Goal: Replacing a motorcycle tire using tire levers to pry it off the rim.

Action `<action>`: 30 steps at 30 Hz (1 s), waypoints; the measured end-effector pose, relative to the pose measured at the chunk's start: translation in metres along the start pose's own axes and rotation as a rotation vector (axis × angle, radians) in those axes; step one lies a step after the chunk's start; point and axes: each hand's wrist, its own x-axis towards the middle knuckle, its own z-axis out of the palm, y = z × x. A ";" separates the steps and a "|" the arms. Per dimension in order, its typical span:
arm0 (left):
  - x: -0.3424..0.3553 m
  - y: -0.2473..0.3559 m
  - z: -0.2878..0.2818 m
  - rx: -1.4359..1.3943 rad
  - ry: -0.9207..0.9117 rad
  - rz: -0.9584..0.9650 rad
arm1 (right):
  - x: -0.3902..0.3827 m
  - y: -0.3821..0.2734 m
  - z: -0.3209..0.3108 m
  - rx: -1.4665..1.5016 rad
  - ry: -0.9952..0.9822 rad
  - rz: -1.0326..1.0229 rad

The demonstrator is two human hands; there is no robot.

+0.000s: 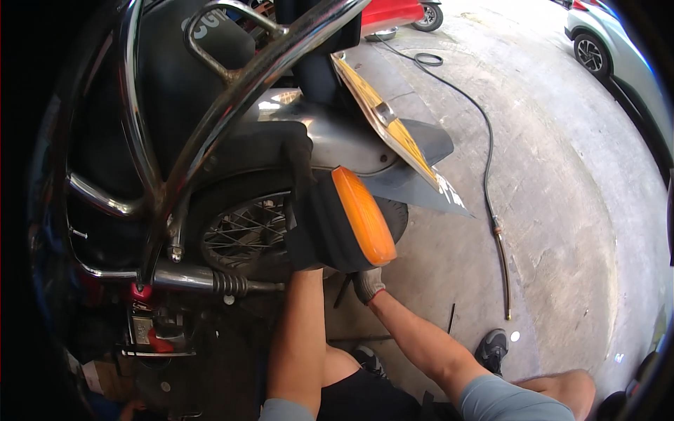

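A turn signal lamp with an orange lens [365, 217] and a black housing [319, 224] stands out from the rear of a motorbike. My left forearm [298, 330] reaches up behind the lamp, which hides the hand. Just below the lens is my right hand [368, 285] in a grey knitted glove with a red cuff edge. Its fingers are out of sight behind the lamp. Beyond them lie the spoked rear wheel [246, 235] and the metal rear fender [344, 144]. A yellow plate [382, 112] sits tilted above the fender.
Bent chrome tubes [210, 126] arch over the left side, above a shock absorber [189, 278]. A dark hose [484, 119] with a metal end runs along the concrete floor [562, 210]. A white car [621, 49] and a red vehicle [393, 12] stand farther off. My shoe [493, 349] rests at lower right.
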 end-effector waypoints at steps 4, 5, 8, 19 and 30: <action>0.003 -0.010 0.000 -0.013 -0.064 0.060 | 0.007 0.005 -0.025 -0.054 -0.048 0.083; 0.007 -0.013 -0.020 0.070 -0.021 0.101 | -0.004 0.002 -0.018 -0.019 -0.077 0.125; 0.011 -0.024 -0.028 0.084 -0.045 0.110 | -0.014 -0.009 -0.017 -0.011 -0.141 0.171; 0.027 -0.039 -0.049 0.252 -0.082 0.171 | -0.059 0.028 -0.035 0.051 -0.081 0.435; 0.017 -0.037 -0.090 0.461 -0.031 0.262 | -0.093 0.009 -0.102 -0.572 -0.184 0.439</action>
